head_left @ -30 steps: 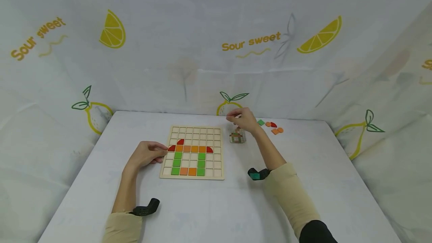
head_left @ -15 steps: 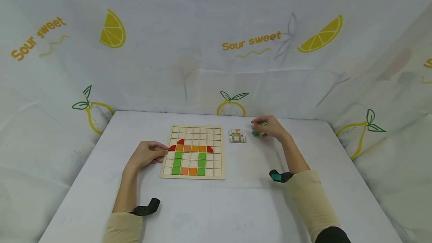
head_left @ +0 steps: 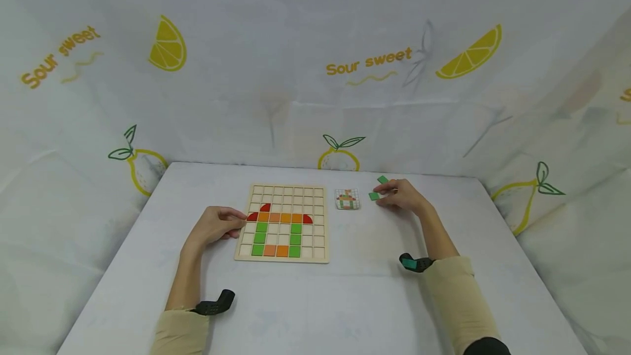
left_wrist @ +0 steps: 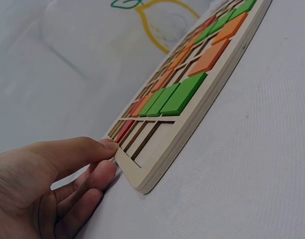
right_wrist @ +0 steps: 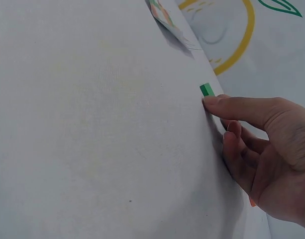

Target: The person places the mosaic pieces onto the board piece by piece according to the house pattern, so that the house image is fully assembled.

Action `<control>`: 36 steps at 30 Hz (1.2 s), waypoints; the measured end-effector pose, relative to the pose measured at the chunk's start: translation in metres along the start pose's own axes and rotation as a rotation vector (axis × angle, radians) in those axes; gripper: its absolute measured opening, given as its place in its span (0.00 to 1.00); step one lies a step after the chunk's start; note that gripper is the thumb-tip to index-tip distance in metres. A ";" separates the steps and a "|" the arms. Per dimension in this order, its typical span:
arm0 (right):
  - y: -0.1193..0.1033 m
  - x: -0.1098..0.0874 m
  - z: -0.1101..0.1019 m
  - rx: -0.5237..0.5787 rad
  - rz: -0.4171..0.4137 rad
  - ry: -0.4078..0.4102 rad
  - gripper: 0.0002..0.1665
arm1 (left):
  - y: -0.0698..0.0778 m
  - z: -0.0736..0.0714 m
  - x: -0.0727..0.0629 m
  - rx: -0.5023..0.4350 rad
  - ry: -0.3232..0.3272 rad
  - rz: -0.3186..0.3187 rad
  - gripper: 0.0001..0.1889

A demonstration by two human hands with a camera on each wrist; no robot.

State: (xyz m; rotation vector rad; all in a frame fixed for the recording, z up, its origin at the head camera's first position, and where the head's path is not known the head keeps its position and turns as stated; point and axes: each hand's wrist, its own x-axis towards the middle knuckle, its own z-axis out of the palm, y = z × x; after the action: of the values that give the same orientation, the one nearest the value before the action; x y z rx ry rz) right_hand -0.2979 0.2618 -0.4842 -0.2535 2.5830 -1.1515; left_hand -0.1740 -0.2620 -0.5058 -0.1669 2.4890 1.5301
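Observation:
A wooden grid board (head_left: 315,237) lies left of the table's middle, bearing green, orange and red tiles. At its left edge my left hand (head_left: 213,226) holds the rim. In the left wrist view the thumb (left_wrist: 108,144) lies on the rim, and the other fingers curl beside it. Back right, my right hand (head_left: 404,196) is low over the table, pinching the near end of a green square tile (head_left: 373,196). The right wrist view shows that green tile (right_wrist: 206,90) sticking out past the thumb tip. Its index fingertip is mostly hidden behind the thumb.
A small pattern card (head_left: 347,199) lies between board and right hand. Another green tile (head_left: 382,179) sits just behind the fingers. Below the right hand an orange piece (right_wrist: 252,202) peeks out; other loose pieces are hidden. A printed cloth wall (head_left: 236,97) rises behind the table (head_left: 296,311).
My right hand has gone from above the pattern card rightward and down to the loose tiles, drawing slightly back at the end. My left hand stays at the board's edge.

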 end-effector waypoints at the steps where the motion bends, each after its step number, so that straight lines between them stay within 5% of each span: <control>1: 0.000 -0.001 0.000 -0.001 0.003 0.005 0.27 | 0.000 0.000 0.000 -0.001 0.000 0.000 0.16; 36: 0.001 -0.002 0.010 -0.080 -0.061 0.118 0.19 | 0.000 0.001 -0.001 -0.002 -0.003 0.001 0.17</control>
State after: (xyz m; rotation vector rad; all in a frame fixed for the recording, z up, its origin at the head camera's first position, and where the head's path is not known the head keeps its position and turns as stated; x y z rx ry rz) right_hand -0.2929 0.2565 -0.4909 -0.2930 2.7460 -1.1163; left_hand -0.1732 -0.2614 -0.5056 -0.1632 2.4853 1.5323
